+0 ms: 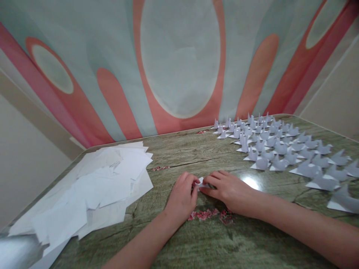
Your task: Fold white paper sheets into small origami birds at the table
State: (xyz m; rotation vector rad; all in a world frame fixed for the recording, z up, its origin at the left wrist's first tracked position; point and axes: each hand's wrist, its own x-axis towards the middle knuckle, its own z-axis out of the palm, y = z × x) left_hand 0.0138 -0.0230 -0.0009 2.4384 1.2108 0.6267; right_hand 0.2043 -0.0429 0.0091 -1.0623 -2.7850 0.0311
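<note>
Between both hands, just above the middle of the table, is a small piece of folded white paper (201, 183). My left hand (184, 192) pinches its left side with thumb and fingers. From the right, my right hand (224, 187) grips the other side with thumb and forefinger. Much of the paper is hidden by the fingers, so its exact folded shape cannot be made out. Rows of folded white paper birds (262, 163) stand to the right of my right hand. A loose pile of white paper sheets (112, 186) lies left of my left hand.
The table (179, 153) has a greenish wood-grain top with printed pink flowers (206, 214) near the hands. Behind its far edge hangs a backdrop (179, 56) with coral and grey-green shapes. A bright light reflection (251, 183) shows beside my right wrist.
</note>
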